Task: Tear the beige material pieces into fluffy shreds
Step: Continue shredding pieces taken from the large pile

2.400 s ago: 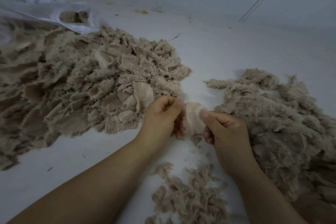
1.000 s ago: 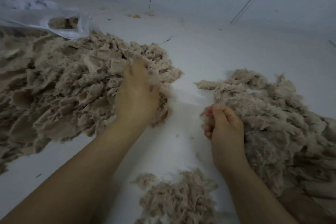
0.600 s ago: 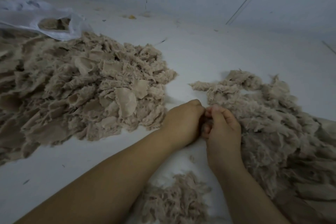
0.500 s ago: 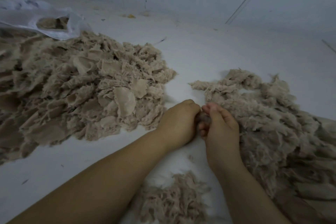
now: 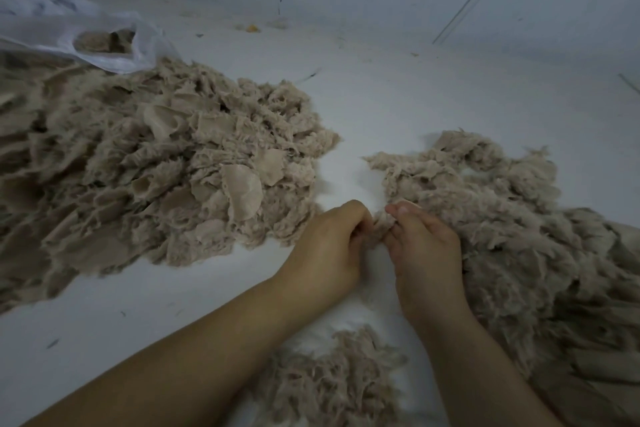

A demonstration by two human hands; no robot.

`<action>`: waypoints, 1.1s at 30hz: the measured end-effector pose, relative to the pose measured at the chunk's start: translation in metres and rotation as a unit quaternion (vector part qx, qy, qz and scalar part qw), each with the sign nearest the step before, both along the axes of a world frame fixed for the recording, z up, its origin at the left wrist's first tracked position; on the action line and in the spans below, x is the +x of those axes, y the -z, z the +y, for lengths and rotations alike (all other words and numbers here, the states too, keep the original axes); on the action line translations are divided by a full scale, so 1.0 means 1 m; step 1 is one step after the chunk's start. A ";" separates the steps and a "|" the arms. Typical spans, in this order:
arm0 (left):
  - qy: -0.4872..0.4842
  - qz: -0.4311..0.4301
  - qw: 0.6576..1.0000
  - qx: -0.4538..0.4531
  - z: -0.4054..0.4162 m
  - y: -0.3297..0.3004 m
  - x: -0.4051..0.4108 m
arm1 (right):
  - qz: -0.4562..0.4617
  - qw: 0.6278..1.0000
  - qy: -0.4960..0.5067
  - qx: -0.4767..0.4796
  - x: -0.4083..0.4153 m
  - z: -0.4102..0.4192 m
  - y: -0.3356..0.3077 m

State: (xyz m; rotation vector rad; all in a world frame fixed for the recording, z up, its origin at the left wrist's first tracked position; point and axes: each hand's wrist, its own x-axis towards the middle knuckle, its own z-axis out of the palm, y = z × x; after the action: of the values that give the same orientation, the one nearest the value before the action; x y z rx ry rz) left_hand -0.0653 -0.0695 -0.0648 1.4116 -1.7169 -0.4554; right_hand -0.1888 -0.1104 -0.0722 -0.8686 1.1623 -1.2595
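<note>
While both pinch it, the beige piece [image 5: 379, 226] bridges left hand [image 5: 329, 246] and right hand [image 5: 424, 246].

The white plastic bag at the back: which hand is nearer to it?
Left. The left hand sits on the white plastic bag's side of the table, with the unshredded heap between them. The right hand is farther off, against the shredded pile.

Bare white floor [image 5: 363, 107] channel between piece pile [image 5: 145, 177] left, shred pile [image 5: 519, 236] right.
</note>
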 end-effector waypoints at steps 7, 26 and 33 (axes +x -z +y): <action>-0.021 0.065 0.993 0.093 0.001 -0.003 0.006 | -0.012 1.000 0.005 0.001 -0.003 0.000 0.000; -0.003 0.154 0.988 -0.025 0.004 0.001 0.011 | 0.031 0.990 -0.120 -0.063 0.003 0.013 -0.014; -0.039 0.354 0.929 0.095 0.003 -0.002 0.010 | 0.029 0.990 -0.119 -0.074 -0.002 0.010 -0.009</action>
State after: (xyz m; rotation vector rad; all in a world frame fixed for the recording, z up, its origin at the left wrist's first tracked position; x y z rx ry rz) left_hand -0.0549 -0.0665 -0.0626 1.2268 -1.0441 -0.9726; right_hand -0.1907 -0.1008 -0.0634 -1.1258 0.9857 -1.1402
